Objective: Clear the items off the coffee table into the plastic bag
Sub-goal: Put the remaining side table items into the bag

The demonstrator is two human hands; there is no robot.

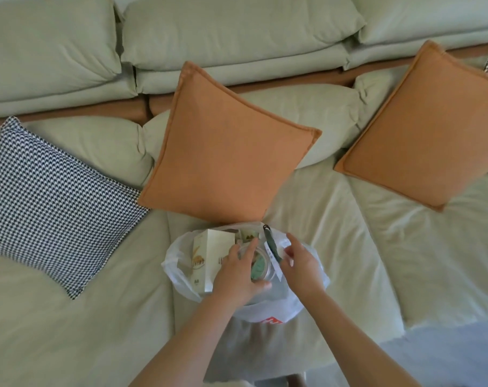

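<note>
A white plastic bag (178,270) is sitting on the seat of a pale green sofa (69,317), its mouth facing up toward the camera, just in front of an orange cushion (226,152). No coffee table is showing anywhere in the view, so how much is left to clear cannot be told from here.

The left hand (237,277) is reaching down into the bag's mouth, its grip closing around a clear round jar (261,265) with something green showing through it; the fingers are curling over the jar's top and near side. The jar is lying directly under that hand, toward the right half of the opening, with its round face turned upward. Just to its left, and touching or nearly touching it, a cream-coloured box (206,255) is standing on end, its long side running from the far rim of the bag toward the person.

The right hand (298,265) is pinching the bag's right rim, where a dark green strap (270,241) and a white paper tag (275,261) are lying over the edge; its grip is closed on the plastic, seemingly holding the mouth open.

The jar is the nearer concern of the left hand, so the likely next move is letting it settle between the box and the right wall of the bag, then withdrawing straight up.
</note>
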